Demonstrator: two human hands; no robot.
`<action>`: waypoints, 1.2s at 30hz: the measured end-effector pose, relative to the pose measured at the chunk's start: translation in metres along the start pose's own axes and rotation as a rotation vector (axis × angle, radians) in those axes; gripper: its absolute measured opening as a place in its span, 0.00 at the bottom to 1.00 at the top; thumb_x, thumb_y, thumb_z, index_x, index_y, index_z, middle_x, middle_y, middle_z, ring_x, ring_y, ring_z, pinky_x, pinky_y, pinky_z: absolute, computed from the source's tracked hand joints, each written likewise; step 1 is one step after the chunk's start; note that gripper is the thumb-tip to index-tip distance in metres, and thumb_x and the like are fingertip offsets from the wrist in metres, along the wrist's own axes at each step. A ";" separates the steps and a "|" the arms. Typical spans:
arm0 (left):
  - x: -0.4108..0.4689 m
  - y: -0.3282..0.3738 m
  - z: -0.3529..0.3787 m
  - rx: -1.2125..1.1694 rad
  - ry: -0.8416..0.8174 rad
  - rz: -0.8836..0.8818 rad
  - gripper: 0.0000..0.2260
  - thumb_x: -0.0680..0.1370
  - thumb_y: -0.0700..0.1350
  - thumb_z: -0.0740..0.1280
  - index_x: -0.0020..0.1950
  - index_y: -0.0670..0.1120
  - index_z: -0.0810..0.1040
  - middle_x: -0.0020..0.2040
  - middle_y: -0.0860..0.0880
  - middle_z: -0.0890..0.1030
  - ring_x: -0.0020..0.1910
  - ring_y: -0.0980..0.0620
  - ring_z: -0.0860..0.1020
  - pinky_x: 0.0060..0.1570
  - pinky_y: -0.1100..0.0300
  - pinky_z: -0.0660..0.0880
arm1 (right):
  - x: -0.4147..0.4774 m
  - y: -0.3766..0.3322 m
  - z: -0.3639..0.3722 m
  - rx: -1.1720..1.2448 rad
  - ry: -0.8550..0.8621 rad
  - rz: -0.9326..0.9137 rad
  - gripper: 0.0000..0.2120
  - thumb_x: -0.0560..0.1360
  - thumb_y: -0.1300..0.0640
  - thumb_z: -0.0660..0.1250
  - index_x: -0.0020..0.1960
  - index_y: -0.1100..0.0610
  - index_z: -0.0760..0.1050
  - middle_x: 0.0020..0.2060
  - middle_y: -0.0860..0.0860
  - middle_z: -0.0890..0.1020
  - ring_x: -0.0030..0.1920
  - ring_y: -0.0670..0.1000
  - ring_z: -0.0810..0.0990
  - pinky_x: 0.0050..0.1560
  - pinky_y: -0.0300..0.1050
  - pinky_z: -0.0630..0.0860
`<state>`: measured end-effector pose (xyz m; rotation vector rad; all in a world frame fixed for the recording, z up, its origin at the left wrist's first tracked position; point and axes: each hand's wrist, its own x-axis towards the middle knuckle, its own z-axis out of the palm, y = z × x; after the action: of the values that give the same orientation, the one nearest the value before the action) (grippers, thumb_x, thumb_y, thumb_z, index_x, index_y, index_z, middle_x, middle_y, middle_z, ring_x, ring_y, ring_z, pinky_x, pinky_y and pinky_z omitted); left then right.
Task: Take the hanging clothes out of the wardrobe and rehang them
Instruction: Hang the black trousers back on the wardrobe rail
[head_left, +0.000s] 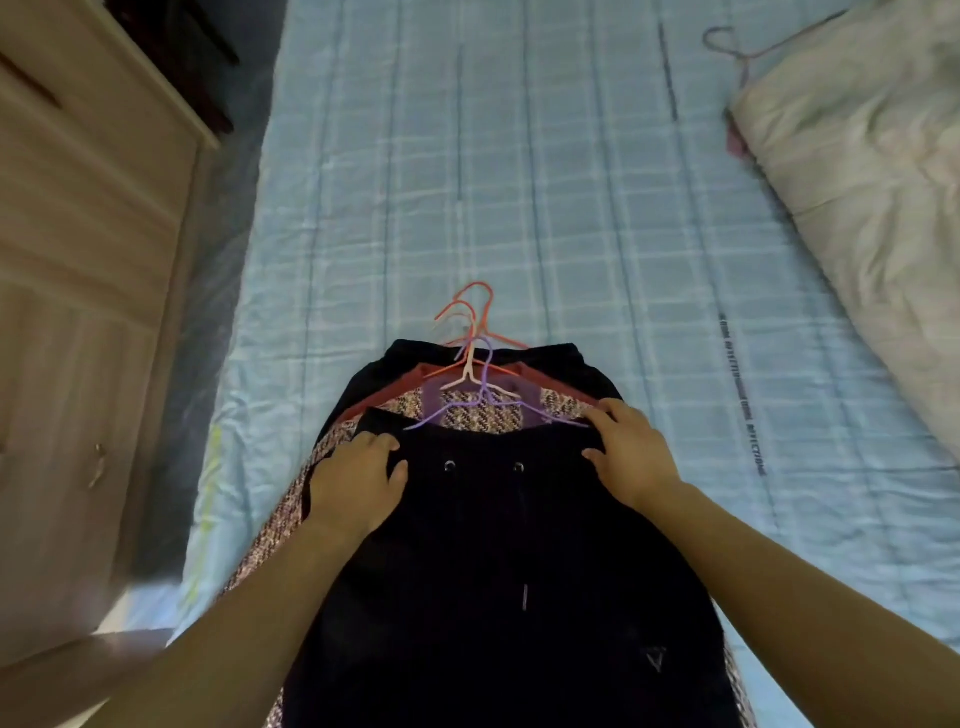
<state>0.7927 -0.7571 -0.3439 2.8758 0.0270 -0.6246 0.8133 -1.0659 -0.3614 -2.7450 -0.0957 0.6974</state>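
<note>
At the bed's (519, 182) six o'clock, left hand (358, 475) and right hand (631, 452) clutch the dark trousers' (493, 545) waistband, seemingly to free the purple hanger (485, 385).

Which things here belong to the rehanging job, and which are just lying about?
Job: left hand and right hand gripping the waistband of the dark drawstring garment; purple hanger; tweed garment; orange hanger.
Lying about: white quilt; lone hanger beside it; wooden cabinet; checked bedsheet.

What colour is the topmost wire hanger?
Purple: the thin wire hanger inside the dark drawstring garment, best in the head view.
</note>
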 end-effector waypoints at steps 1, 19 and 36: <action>0.009 0.000 0.003 0.010 0.027 -0.003 0.14 0.76 0.49 0.65 0.60 0.45 0.77 0.57 0.44 0.77 0.54 0.43 0.76 0.50 0.48 0.75 | 0.007 0.003 0.004 -0.004 -0.003 0.007 0.25 0.75 0.54 0.66 0.70 0.53 0.65 0.69 0.54 0.66 0.66 0.58 0.66 0.60 0.55 0.71; 0.046 -0.021 0.033 -0.143 0.075 0.039 0.22 0.72 0.45 0.73 0.66 0.47 0.73 0.63 0.40 0.68 0.58 0.37 0.70 0.56 0.43 0.73 | 0.040 0.006 0.026 0.276 0.036 -0.007 0.09 0.74 0.57 0.69 0.53 0.57 0.77 0.52 0.51 0.74 0.52 0.53 0.74 0.50 0.41 0.69; 0.042 -0.019 0.027 -0.323 -0.187 0.022 0.08 0.79 0.53 0.62 0.53 0.53 0.77 0.63 0.38 0.69 0.49 0.38 0.75 0.44 0.54 0.72 | 0.026 0.005 0.040 0.336 0.110 -0.052 0.08 0.75 0.55 0.68 0.53 0.53 0.80 0.52 0.50 0.72 0.50 0.48 0.70 0.49 0.41 0.67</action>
<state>0.8194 -0.7445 -0.3888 2.4965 0.0626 -0.8011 0.8170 -1.0558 -0.4083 -2.4424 -0.0225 0.4955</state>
